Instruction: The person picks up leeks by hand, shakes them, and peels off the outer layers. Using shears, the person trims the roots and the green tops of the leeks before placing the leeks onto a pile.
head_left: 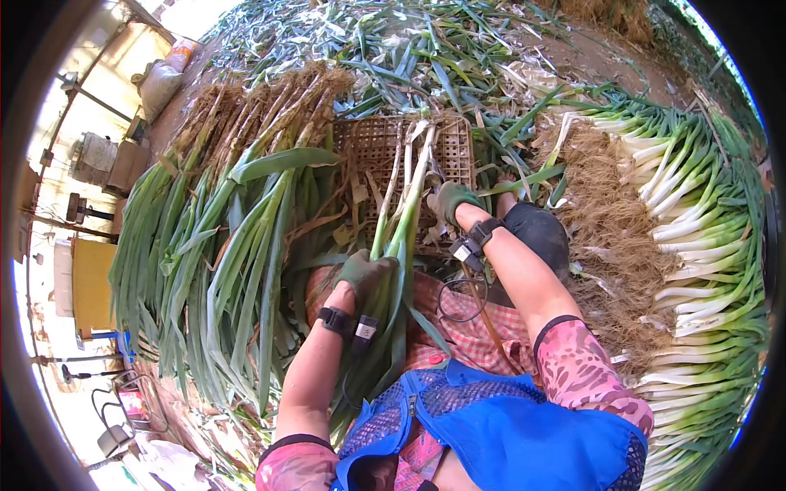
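Note:
My left hand (368, 274), in a dark green glove, is closed around the green part of a few leeks (408, 217). Their pale ends point away from me, over a woven crate (450, 151). My right hand (452, 203), gloved too, is curled beside the stalks at the crate's near edge. A small greyish piece shows by its fingers, but I cannot make out what it is. To the left lies a thick pile of untrimmed leeks (246, 213), brown roots facing away. Clean white-stemmed leeks (684, 245) lie in a long row on the right.
Cut leaves (409, 49) cover the ground beyond the crate. A heap of cut roots (606, 221) runs along the white stems on the right. Sacks (162, 86) stand at the back left. A yellow board (92, 282) and a metal-framed chair (119, 425) are further left.

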`<state>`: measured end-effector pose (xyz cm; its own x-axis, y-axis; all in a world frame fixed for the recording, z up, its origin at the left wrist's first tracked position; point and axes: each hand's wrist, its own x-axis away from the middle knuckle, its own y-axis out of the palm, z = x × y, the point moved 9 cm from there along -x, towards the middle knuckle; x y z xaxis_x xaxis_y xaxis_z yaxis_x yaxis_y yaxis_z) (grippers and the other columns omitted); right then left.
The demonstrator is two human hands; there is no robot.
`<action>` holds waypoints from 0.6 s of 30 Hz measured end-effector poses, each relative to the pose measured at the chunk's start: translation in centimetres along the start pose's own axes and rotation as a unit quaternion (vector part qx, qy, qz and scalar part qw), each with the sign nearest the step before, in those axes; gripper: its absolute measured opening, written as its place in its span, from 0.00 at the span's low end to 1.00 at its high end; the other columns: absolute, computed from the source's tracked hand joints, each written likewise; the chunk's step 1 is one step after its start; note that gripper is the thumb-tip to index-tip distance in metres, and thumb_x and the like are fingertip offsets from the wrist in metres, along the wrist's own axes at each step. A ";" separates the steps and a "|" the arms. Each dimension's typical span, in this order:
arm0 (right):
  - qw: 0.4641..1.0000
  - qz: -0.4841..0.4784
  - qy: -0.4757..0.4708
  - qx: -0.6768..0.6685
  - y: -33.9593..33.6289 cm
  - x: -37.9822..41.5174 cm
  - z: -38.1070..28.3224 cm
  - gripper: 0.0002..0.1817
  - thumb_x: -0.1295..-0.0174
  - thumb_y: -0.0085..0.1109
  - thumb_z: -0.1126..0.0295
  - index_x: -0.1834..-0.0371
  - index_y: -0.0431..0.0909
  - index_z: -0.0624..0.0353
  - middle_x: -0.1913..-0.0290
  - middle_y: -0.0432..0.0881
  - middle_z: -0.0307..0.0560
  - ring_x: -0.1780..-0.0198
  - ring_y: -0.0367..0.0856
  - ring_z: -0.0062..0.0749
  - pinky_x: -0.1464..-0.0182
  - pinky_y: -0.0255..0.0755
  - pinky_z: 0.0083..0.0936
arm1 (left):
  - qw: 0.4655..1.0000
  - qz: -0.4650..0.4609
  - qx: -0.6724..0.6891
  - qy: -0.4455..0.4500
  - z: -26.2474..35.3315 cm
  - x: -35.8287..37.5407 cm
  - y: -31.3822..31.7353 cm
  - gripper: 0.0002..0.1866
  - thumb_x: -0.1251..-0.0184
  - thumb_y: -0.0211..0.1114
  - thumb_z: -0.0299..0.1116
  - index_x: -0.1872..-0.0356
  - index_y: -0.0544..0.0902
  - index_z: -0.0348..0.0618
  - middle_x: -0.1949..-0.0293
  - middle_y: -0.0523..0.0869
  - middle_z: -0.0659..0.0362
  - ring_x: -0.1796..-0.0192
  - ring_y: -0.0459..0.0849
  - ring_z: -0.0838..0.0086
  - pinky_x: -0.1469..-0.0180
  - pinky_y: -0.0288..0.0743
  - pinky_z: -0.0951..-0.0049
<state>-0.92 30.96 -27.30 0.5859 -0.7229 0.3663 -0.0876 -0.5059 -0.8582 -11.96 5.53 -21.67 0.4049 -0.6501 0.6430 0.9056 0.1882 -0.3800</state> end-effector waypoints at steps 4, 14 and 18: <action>0.999 -0.027 -0.027 -0.024 -4.7 4.8 -4.2 0.26 0.42 0.57 0.49 0.55 0.86 0.62 0.56 0.84 0.66 0.50 0.85 0.55 0.50 0.78 0.43 | 1.000 0.009 -0.021 -0.013 1.5 1.4 -0.3 0.26 0.45 0.73 0.42 0.51 0.82 0.33 0.61 0.88 0.53 0.63 0.86 0.70 0.58 0.79 0.70; 0.997 -0.048 -0.030 -0.052 -3.9 4.1 -5.3 0.25 0.41 0.58 0.53 0.53 0.84 0.66 0.56 0.85 0.67 0.50 0.85 0.57 0.48 0.77 0.42 | 1.000 0.003 -0.012 -0.019 2.4 2.4 -0.3 0.24 0.43 0.71 0.41 0.49 0.83 0.35 0.60 0.88 0.55 0.61 0.85 0.71 0.56 0.78 0.70; 0.987 -0.104 -0.034 -0.122 -3.9 7.8 -6.5 0.23 0.43 0.57 0.54 0.60 0.83 0.67 0.64 0.85 0.65 0.60 0.87 0.55 0.54 0.79 0.41 | 0.996 0.020 -0.080 0.029 1.6 1.3 -2.5 0.22 0.39 0.69 0.41 0.50 0.84 0.36 0.60 0.88 0.57 0.60 0.85 0.74 0.55 0.77 0.71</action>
<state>-1.29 24.25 -18.80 0.6636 -0.5627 0.4929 -0.1464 -0.7439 -0.6521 -13.53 5.39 -18.86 0.4292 -0.6860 0.5875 0.8551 0.0990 -0.5090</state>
